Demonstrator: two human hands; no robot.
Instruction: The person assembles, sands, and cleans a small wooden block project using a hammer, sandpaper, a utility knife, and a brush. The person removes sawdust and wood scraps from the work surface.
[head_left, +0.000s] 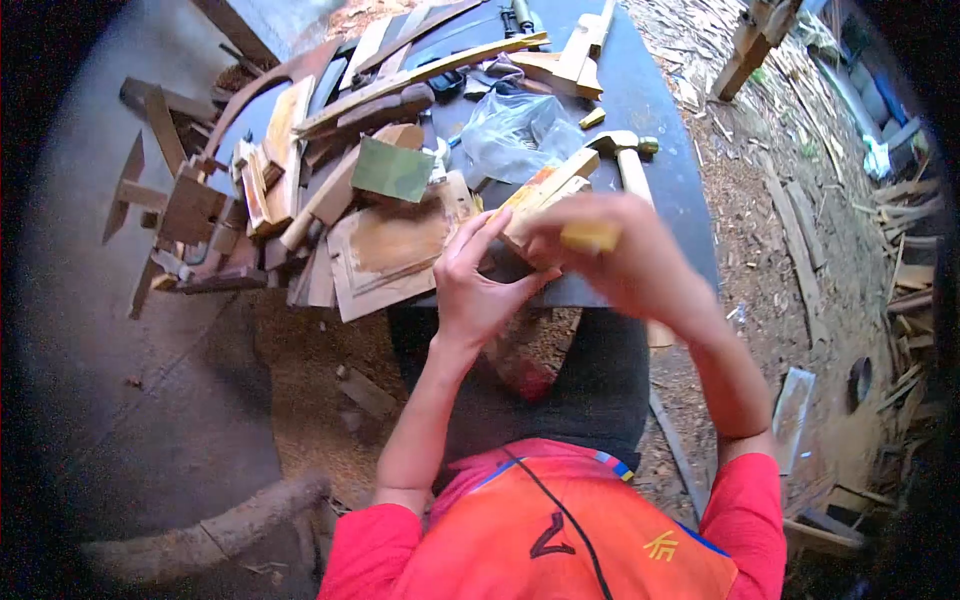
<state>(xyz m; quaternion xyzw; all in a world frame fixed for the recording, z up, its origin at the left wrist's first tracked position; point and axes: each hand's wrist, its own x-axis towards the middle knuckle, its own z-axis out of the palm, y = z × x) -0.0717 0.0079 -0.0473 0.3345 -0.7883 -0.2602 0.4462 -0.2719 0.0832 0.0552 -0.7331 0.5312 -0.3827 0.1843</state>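
Observation:
My left hand [472, 282] grips the near end of a narrow wooden piece [548, 190], thumb and fingers on either side of it. The piece slants away over the front edge of the table and has an orange-brown patch on its upper side. My right hand [625, 250], smeared by motion, is at the right side of the wood. Its fingers are curled round a small yellow block-like thing [590, 237], whose kind I cannot make out. Just beyond lies a hammer [632, 165] with a pale handle, partly behind my right hand.
On the dark table [665, 100] are a clear plastic bag [515, 135], a green sheet [394, 168], a flat wooden panel [385, 245] and several wood strips [420, 80]. Wood scraps [800, 220] litter the ground at right. A log [215, 530] lies at lower left.

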